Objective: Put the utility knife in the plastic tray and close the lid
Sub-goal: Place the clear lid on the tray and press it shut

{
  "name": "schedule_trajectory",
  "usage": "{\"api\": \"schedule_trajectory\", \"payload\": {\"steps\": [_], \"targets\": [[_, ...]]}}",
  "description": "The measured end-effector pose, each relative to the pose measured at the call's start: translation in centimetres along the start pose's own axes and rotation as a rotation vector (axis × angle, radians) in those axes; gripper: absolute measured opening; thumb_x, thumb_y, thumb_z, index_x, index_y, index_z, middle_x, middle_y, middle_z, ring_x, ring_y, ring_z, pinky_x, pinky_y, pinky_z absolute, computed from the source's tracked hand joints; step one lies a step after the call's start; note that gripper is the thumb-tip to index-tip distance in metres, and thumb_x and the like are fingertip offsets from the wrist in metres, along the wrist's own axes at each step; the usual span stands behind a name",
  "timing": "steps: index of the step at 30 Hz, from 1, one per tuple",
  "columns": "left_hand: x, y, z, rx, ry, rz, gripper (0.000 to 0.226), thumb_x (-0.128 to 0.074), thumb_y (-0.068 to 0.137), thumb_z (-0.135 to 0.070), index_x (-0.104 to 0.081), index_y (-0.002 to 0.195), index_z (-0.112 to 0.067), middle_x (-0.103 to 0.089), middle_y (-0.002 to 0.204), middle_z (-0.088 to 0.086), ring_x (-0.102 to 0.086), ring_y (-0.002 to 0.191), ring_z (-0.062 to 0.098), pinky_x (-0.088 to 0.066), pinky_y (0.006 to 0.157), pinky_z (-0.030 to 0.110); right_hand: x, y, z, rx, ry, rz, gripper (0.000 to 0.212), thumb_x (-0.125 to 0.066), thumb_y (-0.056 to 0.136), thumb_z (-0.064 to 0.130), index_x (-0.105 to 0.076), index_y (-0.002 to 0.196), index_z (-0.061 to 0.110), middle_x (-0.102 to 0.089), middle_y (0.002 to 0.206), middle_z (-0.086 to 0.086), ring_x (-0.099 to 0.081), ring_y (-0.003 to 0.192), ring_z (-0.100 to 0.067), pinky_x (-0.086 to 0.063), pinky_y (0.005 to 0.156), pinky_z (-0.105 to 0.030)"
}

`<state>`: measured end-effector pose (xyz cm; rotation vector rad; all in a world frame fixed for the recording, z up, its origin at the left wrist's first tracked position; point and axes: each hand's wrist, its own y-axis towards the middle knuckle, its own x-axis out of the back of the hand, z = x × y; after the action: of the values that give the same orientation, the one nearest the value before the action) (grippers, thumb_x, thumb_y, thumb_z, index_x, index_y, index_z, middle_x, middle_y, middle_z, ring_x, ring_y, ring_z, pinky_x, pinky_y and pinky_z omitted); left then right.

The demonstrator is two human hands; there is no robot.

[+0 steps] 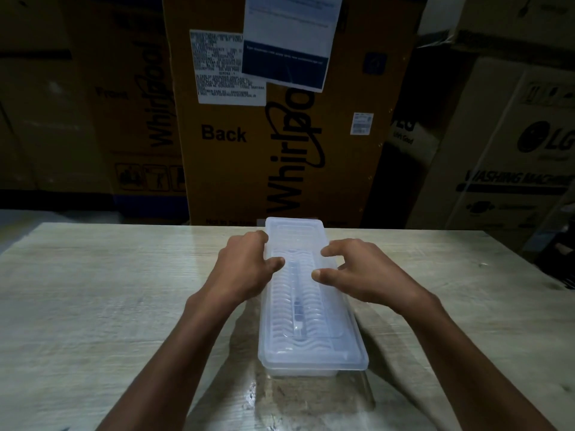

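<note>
utility knife (299, 309) inside lidded plastic tray (351, 353); both hands' fingers (323, 275) touching.

Plastic tray (311, 368) set lengthwise at the centre of the worktop (93, 290), lid (342, 337) laid on it, utility knife (298, 309) seen inside, left hand (245, 269) and right hand (361, 272) placed at its far sides, cardboard boxes (280, 119) stacked behind the worktop.

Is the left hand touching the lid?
Touching. In the head view the left hand has its thumb on top of the lid and its fingers at the edge.
</note>
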<state>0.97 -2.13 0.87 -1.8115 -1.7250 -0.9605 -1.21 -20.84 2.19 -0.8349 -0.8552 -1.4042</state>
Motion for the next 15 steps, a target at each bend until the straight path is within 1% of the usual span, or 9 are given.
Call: {"api": "schedule_trajectory", "payload": {"steps": [3, 6, 8, 11, 13, 15], "targets": [[-0.07, 0.04, 0.18, -0.005, 0.006, -0.027, 0.05, -0.069, 0.09, -0.029, -0.057, 0.133, -0.007, -0.066, 0.129, 0.013, -0.065, 0.109, 0.03, -0.059, 0.085, 0.051, -0.48, 0.07, -0.03, 0.005, 0.011, -0.018, 0.065, -0.074, 0.085, 0.043, -0.052, 0.141, 0.019, -0.053, 0.149, -0.002, -0.062, 0.119, -0.021, -0.051, 0.086, -0.034], [-0.25, 0.1, 0.24, -0.003, 0.023, -0.034, 0.051, -0.069, 0.09, -0.029, -0.056, 0.134, -0.007, -0.065, 0.131, 0.013, -0.064, 0.112, 0.03, -0.058, 0.088, 0.05, -0.72, 0.22, -0.12, 0.008, 0.011, -0.026, 0.065, -0.074, 0.084, 0.044, -0.052, 0.14, 0.02, -0.053, 0.149, -0.001, -0.062, 0.118, -0.02, -0.053, 0.09, -0.039], [-0.38, 0.19, 0.3, -0.001, 0.029, -0.03, 0.051, -0.068, 0.09, -0.03, -0.056, 0.134, -0.007, -0.065, 0.133, 0.013, -0.064, 0.114, 0.03, -0.057, 0.091, 0.05, -0.74, 0.28, -0.16, 0.009, 0.011, -0.031, 0.064, -0.075, 0.084, 0.044, -0.053, 0.14, 0.021, -0.053, 0.149, -0.001, -0.062, 0.118, -0.021, -0.053, 0.09, -0.039], [-0.53, 0.24, 0.33, -0.006, 0.036, -0.01, 0.054, -0.065, 0.093, -0.029, -0.051, 0.14, -0.008, -0.06, 0.139, 0.012, -0.06, 0.121, 0.029, -0.053, 0.098, 0.047, -0.85, 0.35, -0.24, 0.009, 0.011, -0.032, 0.063, -0.075, 0.084, 0.043, -0.052, 0.14, 0.021, -0.051, 0.15, -0.001, -0.062, 0.12, -0.022, -0.053, 0.092, -0.041], [-0.62, 0.23, 0.36, -0.007, 0.032, 0.011, 0.055, -0.063, 0.094, -0.028, -0.046, 0.144, -0.01, -0.057, 0.144, 0.012, -0.058, 0.126, 0.029, -0.05, 0.099, 0.044, -0.94, 0.37, -0.27, 0.015, 0.005, -0.032, 0.062, -0.074, 0.085, 0.043, -0.052, 0.139, 0.022, -0.051, 0.151, -0.001, -0.062, 0.121, -0.022, -0.053, 0.094, -0.041], [-0.66, 0.28, 0.4, -0.002, 0.014, 0.029, 0.057, -0.061, 0.095, -0.027, -0.042, 0.147, -0.013, -0.055, 0.147, 0.012, -0.057, 0.128, 0.029, -0.05, 0.1, 0.045, -0.96, 0.46, -0.37, 0.018, 0.0, -0.03, 0.062, -0.074, 0.085, 0.044, -0.053, 0.139, 0.022, -0.049, 0.152, -0.001, -0.061, 0.121, -0.022, -0.053, 0.095, -0.042]]}}
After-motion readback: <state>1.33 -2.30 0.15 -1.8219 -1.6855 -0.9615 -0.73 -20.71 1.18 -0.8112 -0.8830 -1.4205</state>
